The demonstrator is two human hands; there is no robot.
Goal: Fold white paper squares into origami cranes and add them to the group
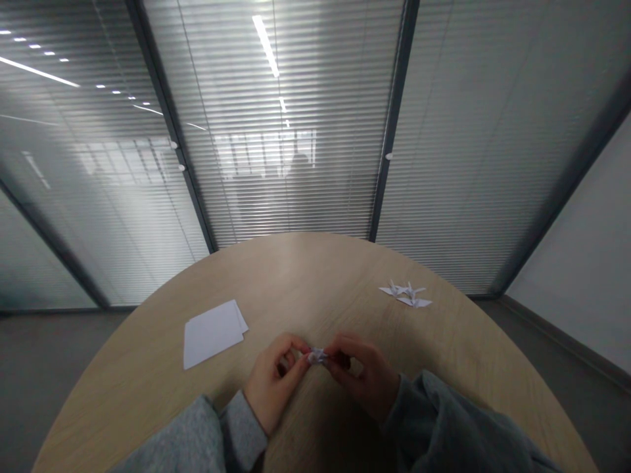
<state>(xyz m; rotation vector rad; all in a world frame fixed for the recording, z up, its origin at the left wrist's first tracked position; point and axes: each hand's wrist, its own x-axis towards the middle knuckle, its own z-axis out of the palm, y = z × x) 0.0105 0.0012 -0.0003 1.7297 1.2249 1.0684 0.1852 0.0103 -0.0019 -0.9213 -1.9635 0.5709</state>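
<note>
A small folded white paper piece point(317, 355) is pinched between both my hands just above the wooden table point(305, 282). My left hand point(274, 382) grips its left side with thumb and fingers closed. My right hand point(362, 377) pinches its right side the same way. Both wrists wear grey sleeves. The paper is too small and crumpled to make out its exact shape.
A small stack of white paper sheets point(213, 332) lies on the table to the left. Two finished folded paper cranes point(407, 294) sit at the far right of the table. Glass partitions with blinds stand behind the round table's far edge.
</note>
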